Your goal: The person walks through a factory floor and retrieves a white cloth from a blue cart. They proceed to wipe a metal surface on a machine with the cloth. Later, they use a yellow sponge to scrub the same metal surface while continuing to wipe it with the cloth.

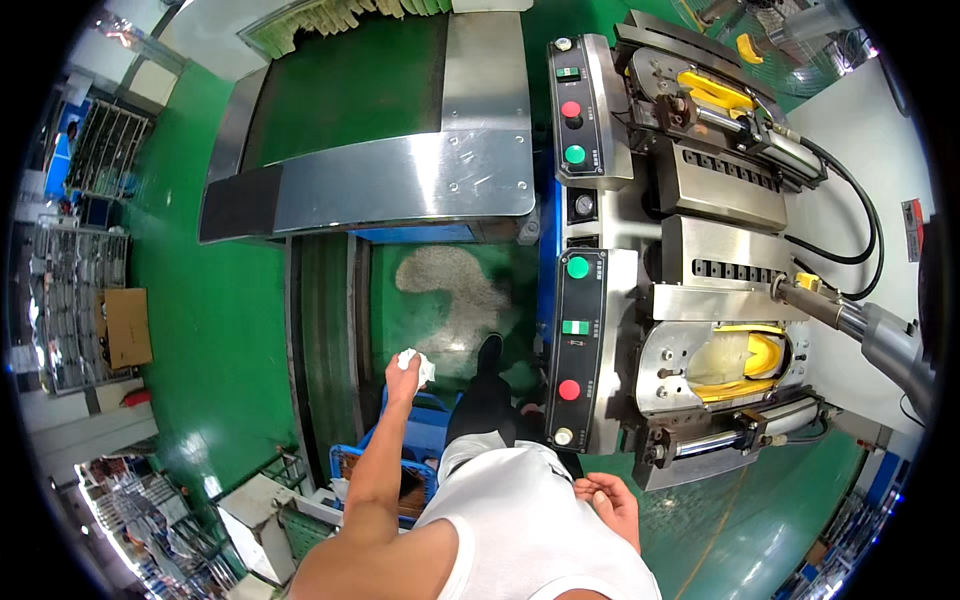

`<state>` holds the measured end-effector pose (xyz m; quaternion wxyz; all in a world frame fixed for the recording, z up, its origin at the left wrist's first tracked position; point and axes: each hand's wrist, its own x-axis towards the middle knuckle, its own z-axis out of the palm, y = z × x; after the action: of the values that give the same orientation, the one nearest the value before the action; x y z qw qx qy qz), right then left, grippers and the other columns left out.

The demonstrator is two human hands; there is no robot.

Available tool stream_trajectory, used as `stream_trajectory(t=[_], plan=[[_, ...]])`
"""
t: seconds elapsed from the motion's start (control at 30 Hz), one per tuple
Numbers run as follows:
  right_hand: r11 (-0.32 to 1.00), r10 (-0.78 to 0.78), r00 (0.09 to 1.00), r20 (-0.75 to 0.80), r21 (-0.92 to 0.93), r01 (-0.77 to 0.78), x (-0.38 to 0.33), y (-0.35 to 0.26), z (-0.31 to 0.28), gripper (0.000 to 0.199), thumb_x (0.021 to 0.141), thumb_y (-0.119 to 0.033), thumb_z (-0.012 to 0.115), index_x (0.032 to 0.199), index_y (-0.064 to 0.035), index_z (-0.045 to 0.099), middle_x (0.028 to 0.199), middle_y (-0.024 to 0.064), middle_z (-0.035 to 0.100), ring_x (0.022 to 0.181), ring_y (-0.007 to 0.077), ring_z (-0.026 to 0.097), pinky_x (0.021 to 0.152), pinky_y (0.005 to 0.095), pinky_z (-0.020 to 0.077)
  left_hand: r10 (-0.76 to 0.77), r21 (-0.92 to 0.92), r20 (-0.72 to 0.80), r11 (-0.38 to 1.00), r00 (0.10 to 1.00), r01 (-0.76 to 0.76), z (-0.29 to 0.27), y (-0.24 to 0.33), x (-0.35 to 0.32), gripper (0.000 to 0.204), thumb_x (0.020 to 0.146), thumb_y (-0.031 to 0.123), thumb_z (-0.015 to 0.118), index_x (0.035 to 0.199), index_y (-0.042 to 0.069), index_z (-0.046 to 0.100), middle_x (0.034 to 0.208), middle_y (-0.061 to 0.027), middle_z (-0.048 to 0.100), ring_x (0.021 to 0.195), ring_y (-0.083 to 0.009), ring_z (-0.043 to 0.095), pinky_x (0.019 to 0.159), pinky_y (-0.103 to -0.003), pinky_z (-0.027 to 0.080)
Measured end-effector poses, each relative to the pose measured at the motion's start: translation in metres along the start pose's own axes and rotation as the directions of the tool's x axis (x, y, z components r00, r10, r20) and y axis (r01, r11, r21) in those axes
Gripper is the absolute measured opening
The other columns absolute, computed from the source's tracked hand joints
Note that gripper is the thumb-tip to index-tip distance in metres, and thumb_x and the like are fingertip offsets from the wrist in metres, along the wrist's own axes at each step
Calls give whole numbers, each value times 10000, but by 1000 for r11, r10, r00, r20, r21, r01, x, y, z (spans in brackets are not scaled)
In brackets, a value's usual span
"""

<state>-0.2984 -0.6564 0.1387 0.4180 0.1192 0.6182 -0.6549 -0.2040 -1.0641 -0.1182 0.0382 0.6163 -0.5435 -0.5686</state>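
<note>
A crumpled white wad [425, 369], of cloth or paper, pokes out of my left hand [402, 384], whose fingers are closed round it. That arm reaches forward over a blue crate [432, 478] beside my left leg. My right hand [615, 505] hangs by my right hip, fingers loosely bent and a little apart, with nothing visible in it. Nearest to it stands a machine with two stations; the near control panel [585, 345] carries green and red buttons. Yellow shoe-shaped pads [765, 355] sit in the near station's metal mould.
Ahead on the left is a conveyor [350, 90] with a steel end plate [400, 185] and a fringed curtain. Dark rails [325, 330] run below it. A grey cylinder arm [890, 345] juts in at right. Racks [65, 310] and a cardboard box [128, 327] line the far left.
</note>
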Motion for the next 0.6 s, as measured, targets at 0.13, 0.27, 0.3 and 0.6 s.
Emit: stream_trajectory(t=[0.13, 0.27, 0.3, 0.6], plan=[[998, -47, 998, 39, -35, 49, 27, -7, 35, 325, 1000, -4, 555, 1318, 68, 546, 1199, 163, 694, 1113, 214, 667, 1016, 352, 506, 18, 66, 24, 998, 1000, -19, -19, 0, 42, 305, 904, 210, 694, 1087, -28, 642, 896, -126, 713, 730, -215, 703, 575, -363, 575], [985, -172, 976, 135, 19, 171, 71, -5, 63, 319, 996, -7, 580, 1307, 56, 559, 1200, 140, 691, 1122, 202, 660, 1003, 349, 507, 277, 217, 37, 936, 960, -278, -35, 45, 63, 324, 886, 223, 704, 1094, -23, 669, 975, -160, 729, 885, -251, 704, 812, -363, 539], [975, -223, 964, 142, 42, 220, 78, 2, 73, 315, 998, -8, 579, 1306, 57, 558, 1197, 138, 691, 1119, 200, 660, 998, 350, 510, 309, 248, 50, 917, 950, -312, -38, 52, 68, 339, 888, 225, 706, 1109, -30, 666, 995, -167, 728, 918, -250, 701, 835, -361, 533], [995, -58, 997, -53, 72, 62, 185, -5, 198, 307, 1030, -120, 601, 1298, 30, 580, 1130, 118, 715, 1056, 184, 678, 943, 339, 536, 578, 178, 410, 708, 706, -683, -4, 247, 199, 340, 936, 125, 669, 1231, -21, 584, 1118, -138, 680, 1012, -228, 658, 926, -354, 513]])
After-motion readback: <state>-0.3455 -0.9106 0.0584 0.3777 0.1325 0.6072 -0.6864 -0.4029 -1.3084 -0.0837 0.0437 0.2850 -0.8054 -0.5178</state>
